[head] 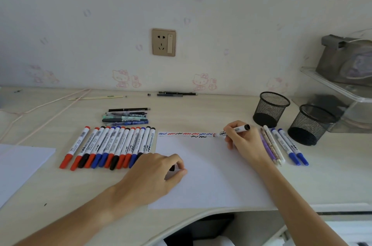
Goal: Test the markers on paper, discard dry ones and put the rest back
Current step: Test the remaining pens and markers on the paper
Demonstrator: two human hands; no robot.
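Observation:
A white sheet of paper (209, 175) lies in front of me, with a row of red, blue and black squiggles (187, 135) along its top edge. My right hand (241, 141) grips an uncapped white marker (233, 130), its tip touching the paper's top right corner. My left hand (159, 169) rests on the sheet's left side and pinches a small dark cap (172, 168). Several capped red, blue and black markers (112, 147) lie in a row to the left of the paper. Two blue markers (289, 146) lie to the right.
Two black mesh pen cups (270, 108), (311, 125) stand at the right. Thin pens (271, 145) lie beside the blue markers. A pile of assorted pens (126, 116) sits behind the marker row. Another paper sheet (18, 165) lies far left. A clear shelf (342, 84) holds a bag.

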